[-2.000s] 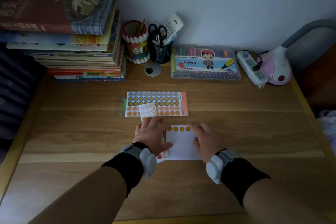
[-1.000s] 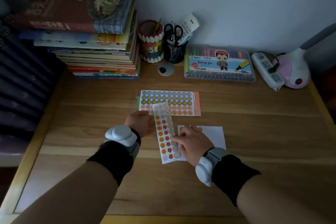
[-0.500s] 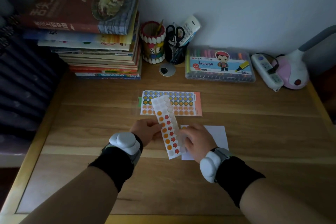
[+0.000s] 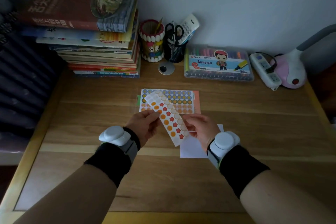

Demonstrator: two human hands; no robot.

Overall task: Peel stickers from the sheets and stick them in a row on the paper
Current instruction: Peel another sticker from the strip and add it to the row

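A narrow sticker strip (image 4: 168,118) with orange dots, red stars and pale empty circles is lifted off the desk, slanting from upper left to lower right. My left hand (image 4: 145,125) pinches its left edge. My right hand (image 4: 200,127) pinches its right edge with curled fingers. Under my right hand lies the white paper (image 4: 192,148), mostly hidden, so its row of stickers cannot be seen. A larger sheet of round stickers (image 4: 183,100) lies flat behind the strip.
A tall stack of books (image 4: 94,38) stands at the back left. Behind the sheets are two pen cups (image 4: 151,42), a marker box (image 4: 218,64), a power strip (image 4: 264,71) and a pink lamp (image 4: 289,71). The wooden desk (image 4: 91,132) extends to both sides.
The strip went from lying flat beside the paper to being held up in both hands. My right hand left the paper and took the strip's right edge.
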